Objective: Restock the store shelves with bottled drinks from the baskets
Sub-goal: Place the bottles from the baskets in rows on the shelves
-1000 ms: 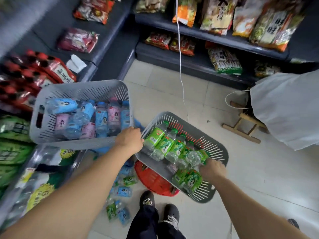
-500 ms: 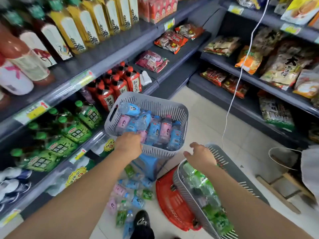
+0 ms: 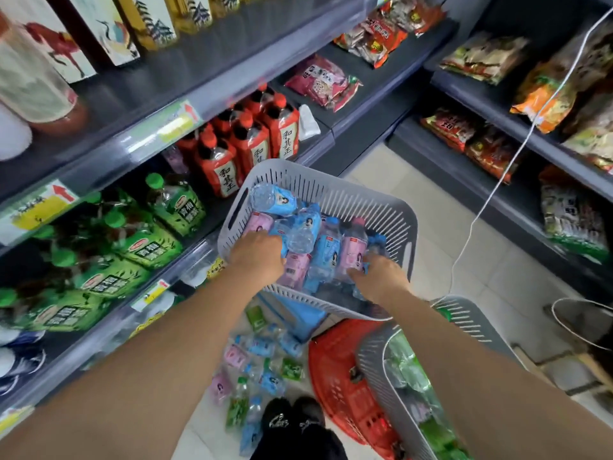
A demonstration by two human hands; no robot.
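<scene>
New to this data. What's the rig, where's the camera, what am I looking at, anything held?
No robot: a person's two bare hands, filmed by one wide-angle camera worn on the head, looking forward and down at them. The left hand and right hand both reach into a grey basket of blue and pink bottles. Their fingers are partly hidden, so I cannot tell whether either grips one. A second grey basket with green bottles sits lower right, by a red basket. On the floor lie loose bottles. The shelves at left hold green-capped bottles and red-capped bottles.
</scene>
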